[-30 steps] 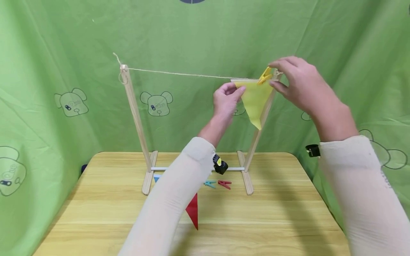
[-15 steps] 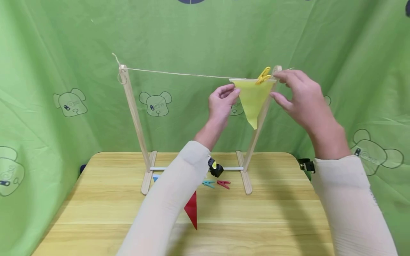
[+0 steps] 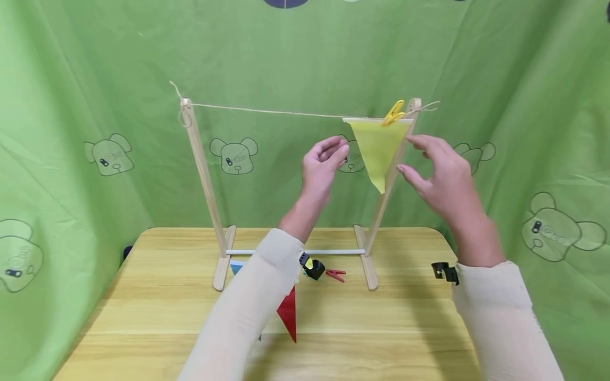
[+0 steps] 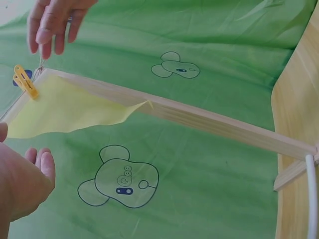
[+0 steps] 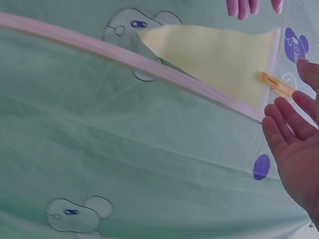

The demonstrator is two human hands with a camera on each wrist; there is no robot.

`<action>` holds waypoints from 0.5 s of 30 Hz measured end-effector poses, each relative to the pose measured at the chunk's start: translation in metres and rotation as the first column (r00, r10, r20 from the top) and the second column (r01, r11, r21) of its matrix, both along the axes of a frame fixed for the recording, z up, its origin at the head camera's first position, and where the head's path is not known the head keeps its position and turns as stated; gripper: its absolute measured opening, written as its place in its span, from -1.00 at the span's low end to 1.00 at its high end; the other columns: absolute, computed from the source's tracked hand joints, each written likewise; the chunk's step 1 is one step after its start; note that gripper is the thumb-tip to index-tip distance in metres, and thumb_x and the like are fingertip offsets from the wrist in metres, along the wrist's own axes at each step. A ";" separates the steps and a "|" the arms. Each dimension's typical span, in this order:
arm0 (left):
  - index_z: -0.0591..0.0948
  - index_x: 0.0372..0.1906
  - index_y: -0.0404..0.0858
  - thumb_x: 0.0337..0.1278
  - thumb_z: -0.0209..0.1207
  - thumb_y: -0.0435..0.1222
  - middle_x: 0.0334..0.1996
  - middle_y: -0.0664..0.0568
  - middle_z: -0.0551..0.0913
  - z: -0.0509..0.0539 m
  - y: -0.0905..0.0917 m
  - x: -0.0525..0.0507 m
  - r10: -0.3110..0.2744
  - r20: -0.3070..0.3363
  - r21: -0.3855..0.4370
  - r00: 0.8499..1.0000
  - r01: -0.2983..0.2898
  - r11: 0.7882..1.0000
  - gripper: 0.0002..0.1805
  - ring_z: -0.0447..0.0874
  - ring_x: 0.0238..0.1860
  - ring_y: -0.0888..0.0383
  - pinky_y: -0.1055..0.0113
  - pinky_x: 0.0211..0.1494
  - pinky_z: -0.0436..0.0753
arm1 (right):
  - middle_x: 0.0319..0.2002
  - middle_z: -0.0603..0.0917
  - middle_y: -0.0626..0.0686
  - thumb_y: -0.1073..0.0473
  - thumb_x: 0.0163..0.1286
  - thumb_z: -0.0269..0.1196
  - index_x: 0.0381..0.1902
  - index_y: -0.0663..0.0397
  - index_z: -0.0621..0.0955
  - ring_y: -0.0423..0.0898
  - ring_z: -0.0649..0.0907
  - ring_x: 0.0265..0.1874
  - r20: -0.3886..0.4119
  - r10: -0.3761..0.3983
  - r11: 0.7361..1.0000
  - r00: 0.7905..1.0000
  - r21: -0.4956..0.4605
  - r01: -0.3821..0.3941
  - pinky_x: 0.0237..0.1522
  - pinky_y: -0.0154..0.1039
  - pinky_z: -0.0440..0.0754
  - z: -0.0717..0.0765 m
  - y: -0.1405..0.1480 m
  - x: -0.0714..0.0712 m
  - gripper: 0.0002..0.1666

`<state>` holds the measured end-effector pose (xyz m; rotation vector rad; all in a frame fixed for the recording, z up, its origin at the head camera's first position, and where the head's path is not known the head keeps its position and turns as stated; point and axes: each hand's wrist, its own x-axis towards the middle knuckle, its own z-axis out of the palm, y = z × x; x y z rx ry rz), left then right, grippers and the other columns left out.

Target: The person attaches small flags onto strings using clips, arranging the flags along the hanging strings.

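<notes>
A yellow triangular flag (image 3: 378, 145) hangs from the string (image 3: 267, 110) near the right wooden post (image 3: 392, 174). One yellow clothespin (image 3: 394, 112) clips its top edge, toward the right corner; the left wrist view shows the same clothespin (image 4: 25, 81). Left of the flag, my left hand (image 3: 323, 166) is held in the air with relaxed fingers and nothing in them. My right hand (image 3: 443, 177) hovers just right of the flag, thumb and fingers apart, holding nothing. In the right wrist view the flag (image 5: 214, 59) hangs apart from both hands.
On the wooden table (image 3: 381, 328) lie a red flag (image 3: 288, 315), a blue flag (image 3: 236, 266) partly behind my left sleeve, and a red clothespin (image 3: 335, 275). A teal clothespin is mostly hidden by the left wrist camera. The left post (image 3: 202, 169) and a white crossbar (image 3: 333, 252) complete the stand.
My right hand has let go of the yellow clothespin and moved down. My left hand has released the flag's left corner and drawn back left and down. The flag stays hanging.
</notes>
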<state>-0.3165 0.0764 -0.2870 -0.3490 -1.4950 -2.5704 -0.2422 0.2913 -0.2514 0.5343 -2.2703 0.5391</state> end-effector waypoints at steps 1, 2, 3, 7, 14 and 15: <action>0.62 0.21 -0.37 0.24 0.36 -0.44 0.13 -0.19 0.73 -0.002 -0.001 0.001 -0.004 -0.001 0.006 1.000 0.004 1.000 -0.57 0.77 0.02 0.12 0.28 0.17 0.73 | 0.29 0.60 0.24 0.23 0.29 0.48 0.39 0.13 0.51 0.23 0.60 0.24 0.006 0.000 1.000 1.000 -0.011 0.000 0.31 0.19 0.55 -0.004 0.000 0.000 -0.28; 0.62 0.20 -0.35 0.24 0.36 -0.44 0.14 -0.19 0.72 -0.004 -0.003 0.003 -0.007 0.000 0.008 1.000 0.007 1.000 -0.57 0.77 0.05 0.10 0.28 0.18 0.72 | 0.31 0.59 0.23 0.23 0.29 0.48 0.40 0.12 0.50 0.24 0.59 0.26 0.010 -0.002 1.000 1.000 -0.020 0.002 0.32 0.19 0.54 -0.009 0.000 0.001 -0.26; 0.62 0.21 -0.34 0.24 0.35 -0.43 0.16 -0.21 0.71 -0.006 -0.004 0.004 -0.013 0.001 0.011 1.000 0.013 1.000 -0.57 0.76 0.08 0.07 0.28 0.19 0.72 | 0.33 0.58 0.22 0.22 0.29 0.48 0.41 0.11 0.49 0.24 0.59 0.27 0.018 -0.002 0.999 1.000 -0.033 0.003 0.33 0.19 0.54 -0.013 0.000 0.001 -0.25; 0.59 0.27 -0.31 0.28 0.33 -0.40 0.22 -0.20 0.67 -0.016 -0.013 0.008 -0.027 -0.001 -0.001 1.000 0.027 1.000 -0.54 0.69 0.23 -0.05 0.26 0.24 0.69 | 0.42 0.51 0.15 0.23 0.29 0.48 0.45 0.05 0.47 0.26 0.59 0.26 0.047 -0.004 0.996 0.999 -0.086 0.008 0.33 0.19 0.54 -0.029 0.000 0.004 -0.21; 0.53 0.34 -0.31 0.33 0.31 -0.35 0.28 -0.16 0.64 -0.035 -0.032 0.016 -0.029 -0.022 -0.063 0.999 0.028 0.998 -0.49 0.67 0.25 0.04 0.29 0.27 0.67 | 0.46 0.47 0.09 0.25 0.29 0.48 0.47 0.02 0.45 0.26 0.58 0.28 0.102 0.004 0.988 0.995 -0.151 0.011 0.37 0.08 0.52 -0.054 0.002 0.012 -0.19; 0.52 0.36 -0.31 0.33 0.31 -0.34 0.29 -0.15 0.63 -0.038 -0.035 0.017 -0.033 -0.029 -0.075 0.999 0.031 0.997 -0.47 0.66 0.26 0.05 0.31 0.28 0.65 | 0.46 0.47 0.09 0.25 0.30 0.47 0.47 0.03 0.45 0.25 0.58 0.29 0.109 0.009 0.988 0.994 -0.157 0.008 0.38 0.05 0.51 -0.058 0.002 0.013 -0.20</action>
